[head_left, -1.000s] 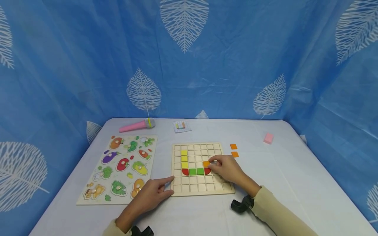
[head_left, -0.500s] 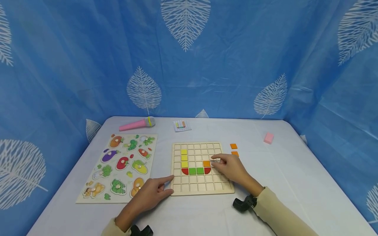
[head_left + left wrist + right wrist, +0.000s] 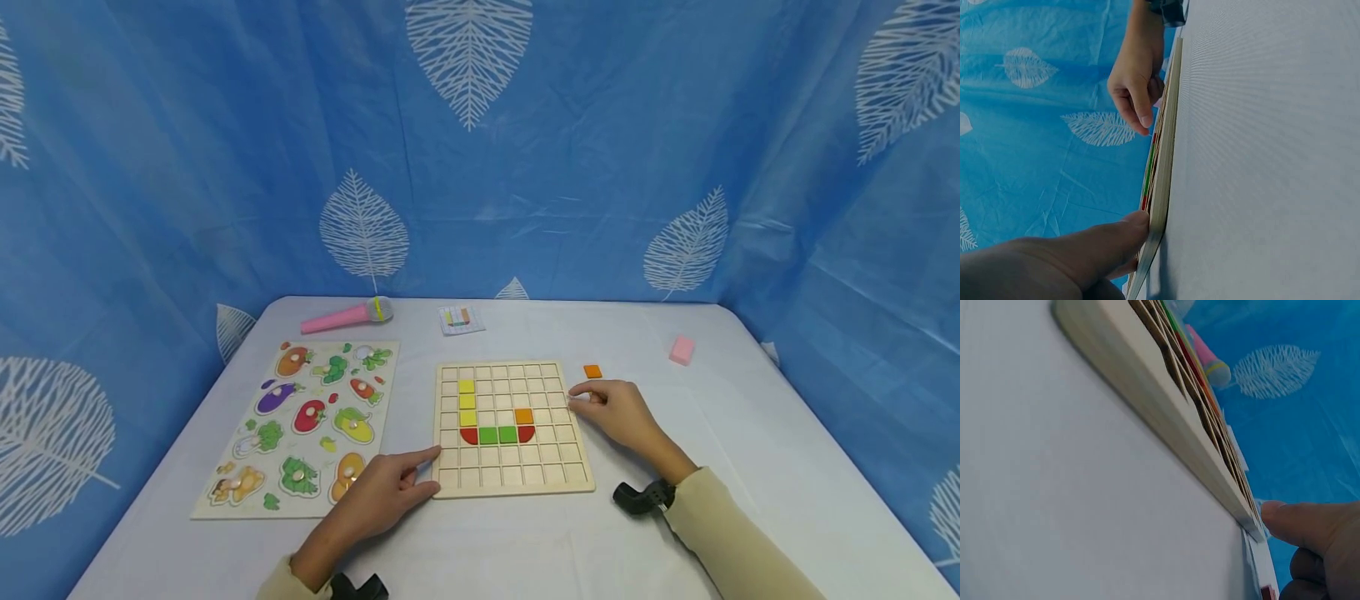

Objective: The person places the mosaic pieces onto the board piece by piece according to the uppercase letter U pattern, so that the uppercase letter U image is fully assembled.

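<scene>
A wooden grid board (image 3: 480, 485) lies flat on the table. In its grid sit several yellow square tiles (image 3: 467, 400) in a column, two green tiles (image 3: 498, 436), two red rounded tiles (image 3: 527, 434) and an orange tile (image 3: 523, 416). My left hand (image 3: 386, 492) touches the board's left edge with index finger and thumb. My right hand (image 3: 618, 412) hovers by the board's right edge, thumb and index finger apart, with nothing visible between them. One loose orange tile (image 3: 592, 372) lies just beyond it. A second loose orange tile is hidden behind this hand.
A vegetable knob puzzle (image 3: 300, 433) lies at the left. Behind it are a pink toy microphone (image 3: 347, 316) and a small pattern card (image 3: 461, 320). A pink block (image 3: 682, 350) stands at the right. Blue leaf-print curtains (image 3: 465, 208) rise around the table.
My right hand has let go of the orange tile in the grid. It has moved right, off the board, and now covers the nearer loose orange tile. My left hand stays put.
</scene>
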Available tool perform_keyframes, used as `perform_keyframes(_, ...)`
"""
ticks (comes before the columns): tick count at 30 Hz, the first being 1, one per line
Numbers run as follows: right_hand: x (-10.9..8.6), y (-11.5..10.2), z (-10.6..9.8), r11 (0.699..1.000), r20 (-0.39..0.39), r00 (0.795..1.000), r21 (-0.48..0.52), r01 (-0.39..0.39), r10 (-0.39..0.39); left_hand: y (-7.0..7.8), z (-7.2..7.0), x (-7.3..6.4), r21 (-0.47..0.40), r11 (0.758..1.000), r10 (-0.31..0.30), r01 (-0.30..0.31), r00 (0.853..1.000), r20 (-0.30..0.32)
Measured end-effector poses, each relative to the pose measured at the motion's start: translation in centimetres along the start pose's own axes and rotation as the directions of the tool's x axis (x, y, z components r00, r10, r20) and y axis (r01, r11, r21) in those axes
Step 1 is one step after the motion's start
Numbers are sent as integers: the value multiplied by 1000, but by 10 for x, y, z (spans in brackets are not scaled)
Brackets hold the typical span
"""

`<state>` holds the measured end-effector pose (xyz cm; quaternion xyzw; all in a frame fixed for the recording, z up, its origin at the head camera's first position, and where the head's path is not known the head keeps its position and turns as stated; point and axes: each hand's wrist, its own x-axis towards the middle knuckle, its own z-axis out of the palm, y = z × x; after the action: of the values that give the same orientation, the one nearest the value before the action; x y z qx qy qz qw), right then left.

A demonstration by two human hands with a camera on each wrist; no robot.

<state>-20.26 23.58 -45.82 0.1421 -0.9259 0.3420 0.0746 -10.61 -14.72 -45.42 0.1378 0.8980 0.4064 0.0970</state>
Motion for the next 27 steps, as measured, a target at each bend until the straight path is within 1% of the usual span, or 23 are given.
perform_keyframes(4, 2, 11, -11, 999, 4, 999, -4, -37, 37, 1, -1, 0, 7, 1000, 6, -6, 1000, 2)
perform_keyframes(10, 4, 34, -28, 995, 0, 995, -2, -104, 104, 2, -1, 1, 6, 1000, -2, 2, 1000, 7)
perform_keyframes(13, 5, 42, -31, 994, 10, 994, -5, -106, 106, 2, -1, 0, 6, 1000, -16, 16, 1000, 7)
perform_keyframes(18, 6, 46, -31, 997, 23, 996, -15, -82, 82, 1, 0, 0, 11, 1000, -21, 21, 1000, 1)
perform_keyframes(27, 6, 45, -31, 993, 73, 991, -42, -107, 110, 1, 0, 0, 8, 1000, -15, 15, 1000, 4)
